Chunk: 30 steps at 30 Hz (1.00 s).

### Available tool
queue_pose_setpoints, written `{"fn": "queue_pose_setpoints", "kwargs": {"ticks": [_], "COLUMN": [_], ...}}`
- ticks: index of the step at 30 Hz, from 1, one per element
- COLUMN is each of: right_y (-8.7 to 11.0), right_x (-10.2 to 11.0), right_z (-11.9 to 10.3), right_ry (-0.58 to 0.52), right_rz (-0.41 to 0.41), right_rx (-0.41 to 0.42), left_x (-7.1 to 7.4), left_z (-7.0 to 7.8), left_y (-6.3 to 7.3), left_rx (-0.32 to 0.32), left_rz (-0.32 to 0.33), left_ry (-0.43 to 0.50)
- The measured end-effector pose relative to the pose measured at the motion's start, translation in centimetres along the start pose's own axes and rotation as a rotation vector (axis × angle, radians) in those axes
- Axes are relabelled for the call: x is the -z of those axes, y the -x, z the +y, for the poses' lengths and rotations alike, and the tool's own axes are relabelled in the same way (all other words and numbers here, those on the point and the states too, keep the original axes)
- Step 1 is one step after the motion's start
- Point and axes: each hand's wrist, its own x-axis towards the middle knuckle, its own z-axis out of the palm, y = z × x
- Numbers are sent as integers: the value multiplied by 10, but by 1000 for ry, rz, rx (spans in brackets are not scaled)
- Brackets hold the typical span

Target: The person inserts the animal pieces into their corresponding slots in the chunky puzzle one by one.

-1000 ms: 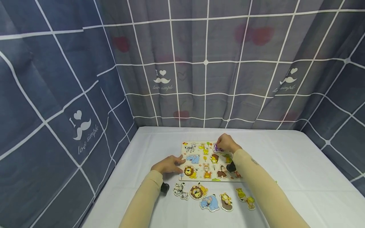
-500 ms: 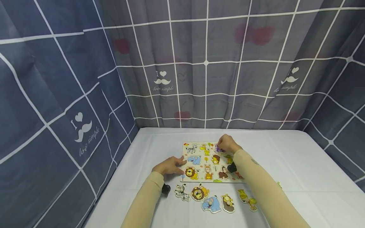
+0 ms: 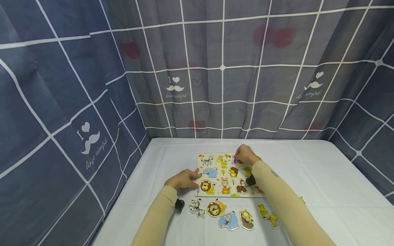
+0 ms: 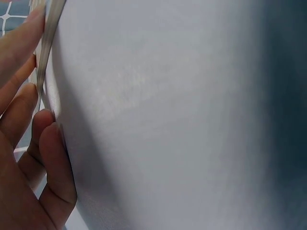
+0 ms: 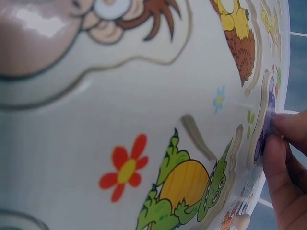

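Pinching a purple piece, the right hand works at the far right part of the puzzle board, thumb and fingertip together on it. Piece lies at its slot; cannot tell whether it is fully seated. Left hand rests on the board's left edge, thumb and forefinger apart. In the way: the right sleeve and black wrist camera cover the board's right side, partly hiding the crocodile picture. On the white tablecloth, near side of the board, left to right: zebra piece, lion piece, elephant piece, hedgehog piece, yellow piece. A green thing mostly hidden by the right sleeve. Checked curtain behind and at both sides
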Motion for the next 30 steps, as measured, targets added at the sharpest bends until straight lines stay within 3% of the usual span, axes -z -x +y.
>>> {"fn": "queue_pose_setpoints", "kwargs": {"ticks": [30], "right_y": [-1], "right_x": [-2], "right_z": [-3], "right_ry": [11], "right_rz": [0], "right_rx": [0], "left_x": [1], "left_z": [1], "left_y": [2], "left_rx": [-22], "left_rz": [-1], "left_ry": [22]}}
